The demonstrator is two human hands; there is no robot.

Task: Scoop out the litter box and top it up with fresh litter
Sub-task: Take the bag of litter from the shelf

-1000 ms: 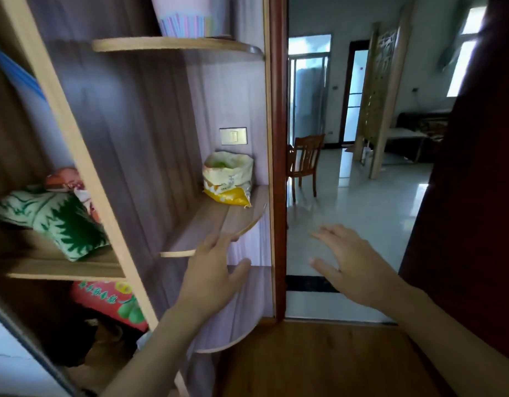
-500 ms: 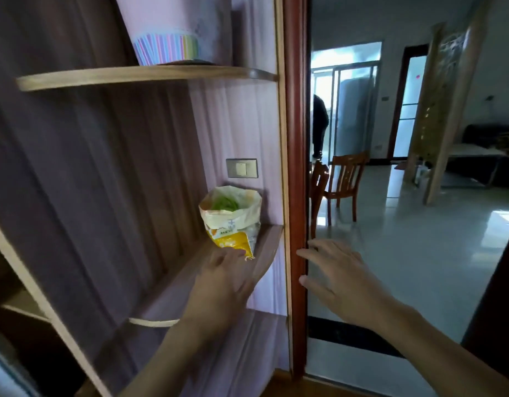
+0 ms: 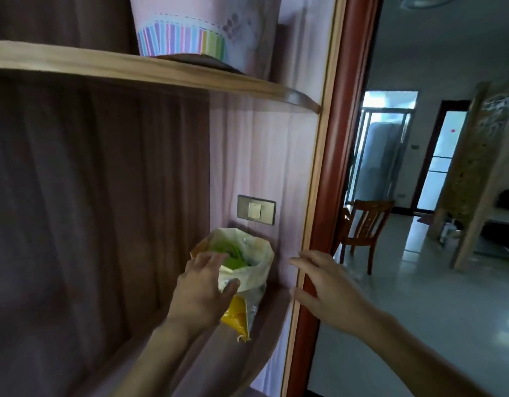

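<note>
A white and yellow litter bag (image 3: 247,270) stands open-topped on a curved wooden shelf (image 3: 264,316), with something green (image 3: 233,253) showing inside its rolled-down mouth. My left hand (image 3: 201,287) is at the bag's left rim, fingers over the opening and thumb against the front of the bag. My right hand (image 3: 327,287) hovers to the right of the bag with fingers spread, in front of the red door frame (image 3: 333,196), holding nothing. No litter box or scoop is in view.
An upper shelf (image 3: 150,70) carries a pink container with a striped band (image 3: 184,38). A wall switch (image 3: 256,210) sits just above the bag. Through the doorway a wooden chair (image 3: 365,227) stands on a glossy tiled floor (image 3: 419,310).
The view has closed in on the shelf. My left hand rose from the shelf edge to the bag's rim. My right hand moved up beside the door frame.
</note>
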